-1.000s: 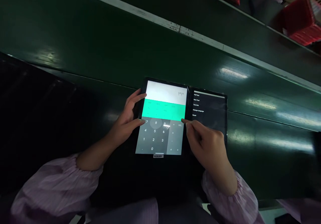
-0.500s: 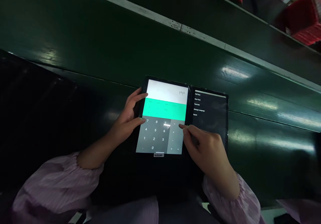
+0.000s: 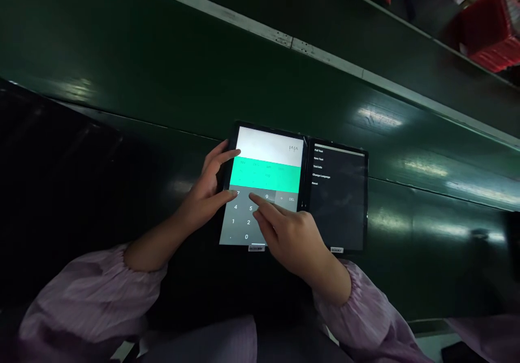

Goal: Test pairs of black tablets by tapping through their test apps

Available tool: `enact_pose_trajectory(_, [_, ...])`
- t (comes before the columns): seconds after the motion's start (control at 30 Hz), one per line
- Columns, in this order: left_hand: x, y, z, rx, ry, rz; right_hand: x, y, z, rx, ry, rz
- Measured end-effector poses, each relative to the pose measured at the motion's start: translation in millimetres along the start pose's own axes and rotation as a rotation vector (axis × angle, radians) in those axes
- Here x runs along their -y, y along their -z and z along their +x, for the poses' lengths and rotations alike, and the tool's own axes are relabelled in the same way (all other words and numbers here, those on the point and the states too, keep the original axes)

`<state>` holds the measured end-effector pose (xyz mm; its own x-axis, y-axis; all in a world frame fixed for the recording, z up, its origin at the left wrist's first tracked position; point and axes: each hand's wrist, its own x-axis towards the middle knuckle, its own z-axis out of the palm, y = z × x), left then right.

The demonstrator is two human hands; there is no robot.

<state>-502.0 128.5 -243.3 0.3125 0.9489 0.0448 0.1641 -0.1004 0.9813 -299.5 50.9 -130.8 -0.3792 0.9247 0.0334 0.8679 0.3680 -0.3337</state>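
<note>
A tablet (image 3: 268, 157) lies on the dark green bench and shows a calculator with a white readout, a green band and a grey keypad. My left hand (image 3: 205, 192) grips the tablet's left edge, thumb on the screen near the 7 key. My right hand (image 3: 286, 235) is over the keypad with the index finger stretched out, its tip on the 8 key, the other fingers curled. A second tablet (image 3: 339, 200) lies right beside the first, its dark screen showing a short white text menu.
The green bench surface (image 3: 162, 70) runs diagonally with a pale metal strip (image 3: 284, 42) along it. Red bins (image 3: 489, 30) stand on a shelf at the top right. My lilac sleeves fill the lower edge.
My right hand has moved left from the DEL key at the tablet's right edge to the 8 key, uncovering the second tablet's lower part. My left hand has not moved.
</note>
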Motion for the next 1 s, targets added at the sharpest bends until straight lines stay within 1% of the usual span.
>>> enact_pose_trajectory(0.07, [0,-3.8,-1,-0.037,-0.014,-0.019,0,0,-1,0.022,-0.023,-0.007])
enact_pose_trajectory(0.13, [-1,-5.3,0,-0.078,-0.011,-0.037,0,3,-2,0.016,-0.038,0.034])
enact_pose_trajectory(0.17, [-1,-5.0,0,-0.082,-0.002,-0.043,0,5,-3,0.008,-0.043,0.055])
enact_pose_trajectory(0.23, [-1,-3.3,1,-0.028,0.023,-0.047,0,7,-3,-0.004,-0.048,0.075])
enact_pose_trajectory(0.3, [-1,-2.1,1,-0.003,0.030,-0.045,0,8,-4,-0.014,-0.045,0.083])
enact_pose_trajectory(0.33, [-1,-2.3,1,-0.009,0.026,-0.043,0,8,-4,-0.024,-0.038,0.090])
enact_pose_trajectory(0.43, [-3,-5.7,0,-0.082,0.004,-0.032,0,7,-4,-0.059,-0.012,0.105])
enact_pose_trajectory(0.5, [-4,-7.8,-1,-0.077,0.001,-0.009,-1,10,-5,-0.062,-0.016,0.106])
enact_pose_trajectory(0.6, [-4,-8.5,-2,-0.052,0.002,0.016,-6,17,-6,-0.073,-0.077,0.109])
enact_pose_trajectory(0.73, [-2,-7.5,-1,-0.076,0.009,-0.057,-17,29,-6,-0.184,-0.209,0.077])
enact_pose_trajectory(0.8, [-3,-6.2,-1,-0.065,0.031,-0.071,-21,33,-4,-0.232,-0.250,0.052])
enact_pose_trajectory(0.9, [-2,-1.7,0,-0.022,0.046,-0.069,-26,34,-3,-0.262,-0.267,0.048])
enact_pose_trajectory(1.0, [0,3.9,2,0.022,0.049,-0.085,-27,33,-1,-0.253,-0.272,0.057])
